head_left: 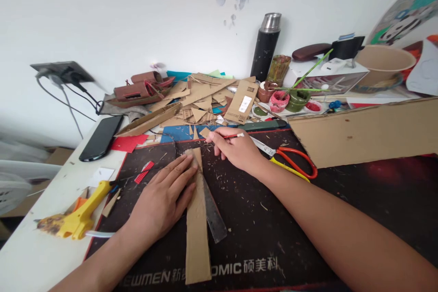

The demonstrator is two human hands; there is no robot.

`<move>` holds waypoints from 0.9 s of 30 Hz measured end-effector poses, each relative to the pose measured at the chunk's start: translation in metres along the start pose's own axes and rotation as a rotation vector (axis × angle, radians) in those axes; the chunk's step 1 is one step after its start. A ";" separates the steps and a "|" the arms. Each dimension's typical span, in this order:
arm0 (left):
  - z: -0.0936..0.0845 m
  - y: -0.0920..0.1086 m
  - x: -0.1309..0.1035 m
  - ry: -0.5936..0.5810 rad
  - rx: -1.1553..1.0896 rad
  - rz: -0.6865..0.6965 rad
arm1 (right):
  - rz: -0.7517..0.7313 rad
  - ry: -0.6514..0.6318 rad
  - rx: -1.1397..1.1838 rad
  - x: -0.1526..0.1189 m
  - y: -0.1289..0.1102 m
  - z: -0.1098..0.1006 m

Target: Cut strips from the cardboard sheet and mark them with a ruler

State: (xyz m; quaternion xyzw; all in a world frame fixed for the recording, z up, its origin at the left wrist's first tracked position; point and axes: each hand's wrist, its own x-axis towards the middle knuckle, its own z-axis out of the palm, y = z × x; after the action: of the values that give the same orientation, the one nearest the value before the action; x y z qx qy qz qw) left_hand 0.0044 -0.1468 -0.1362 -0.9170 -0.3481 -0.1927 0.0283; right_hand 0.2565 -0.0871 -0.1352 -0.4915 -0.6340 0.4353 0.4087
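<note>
My left hand (167,191) lies flat with its fingers stretched out, pressing on the upper end of a clear ruler (214,214) and a long cardboard strip (197,246). The ruler crosses the strip at a slant, its lower end resting on the dark mat to the right. My right hand (234,148) is closed around a thin red pencil (231,136) with a whitish end, just right of the strip's top and apart from it. The pencil's tip is hidden by my fingers. Scissors (294,159) with red and yellow handles lie beside my right wrist.
A yellow glue gun (84,214) and a black phone (101,138) lie at the left. Cardboard scraps (205,93) are heaped at the back, near a black thermos (266,48) and open paint jars (278,101). A large cardboard piece (369,132) lies at the right.
</note>
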 end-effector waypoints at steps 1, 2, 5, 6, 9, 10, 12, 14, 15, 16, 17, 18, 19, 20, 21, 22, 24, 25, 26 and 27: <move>0.000 0.000 0.000 0.001 -0.002 0.000 | 0.002 0.000 0.010 0.000 0.000 0.000; 0.000 0.000 0.000 0.003 -0.003 0.001 | 0.003 0.000 0.023 0.000 0.000 0.001; 0.001 0.000 0.000 0.009 0.005 0.012 | 0.004 -0.013 0.073 -0.002 -0.001 0.004; 0.001 0.000 0.000 0.011 0.010 0.016 | 0.001 -0.024 0.093 -0.003 -0.001 0.005; 0.003 0.000 0.000 0.010 0.023 0.016 | 0.000 -0.062 0.173 -0.005 -0.003 0.009; 0.003 0.000 -0.001 0.009 0.024 0.012 | 0.006 -0.071 0.203 -0.005 -0.003 0.010; 0.004 0.000 -0.001 0.008 0.025 0.003 | 0.022 -0.082 0.253 -0.006 -0.005 0.011; 0.006 0.000 -0.002 0.007 0.029 -0.002 | 0.036 -0.082 0.283 -0.006 -0.006 0.013; 0.006 0.001 -0.002 0.004 0.033 -0.004 | 0.040 -0.081 0.291 -0.007 -0.006 0.014; 0.006 0.001 -0.002 0.002 0.038 -0.007 | 0.042 -0.078 0.294 -0.007 -0.005 0.014; 0.007 0.001 -0.002 -0.001 0.042 -0.010 | 0.042 -0.076 0.291 -0.007 -0.005 0.015; 0.007 0.001 -0.002 -0.004 0.044 -0.014 | 0.040 -0.074 0.285 -0.008 -0.004 0.016; 0.007 0.001 -0.001 -0.007 0.043 -0.019 | 0.038 -0.074 0.279 -0.008 -0.003 0.017; 0.007 0.002 -0.001 -0.009 0.042 -0.024 | 0.036 -0.075 0.274 -0.008 -0.002 0.017; 0.008 0.002 -0.001 -0.010 0.039 -0.029 | 0.036 -0.075 0.269 -0.008 -0.001 0.018; 0.008 0.002 -0.001 -0.010 0.037 -0.033 | 0.038 -0.075 0.266 -0.009 0.000 0.018; 0.008 0.002 -0.001 -0.010 0.035 -0.040 | 0.039 -0.077 0.259 -0.009 0.001 0.019; 0.008 0.002 -0.001 -0.009 0.034 -0.043 | 0.036 -0.077 0.253 -0.010 0.001 0.019; 0.008 0.002 -0.001 -0.010 0.033 -0.045 | 0.031 -0.077 0.246 -0.010 0.002 0.019; 0.008 0.002 -0.001 -0.011 0.031 -0.049 | 0.025 -0.077 0.239 -0.010 0.001 0.019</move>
State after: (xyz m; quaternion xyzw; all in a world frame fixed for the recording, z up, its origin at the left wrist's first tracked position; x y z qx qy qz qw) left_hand 0.0081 -0.1472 -0.1440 -0.9087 -0.3735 -0.1827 0.0360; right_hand 0.2407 -0.0998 -0.1430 -0.4300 -0.5866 0.5314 0.4342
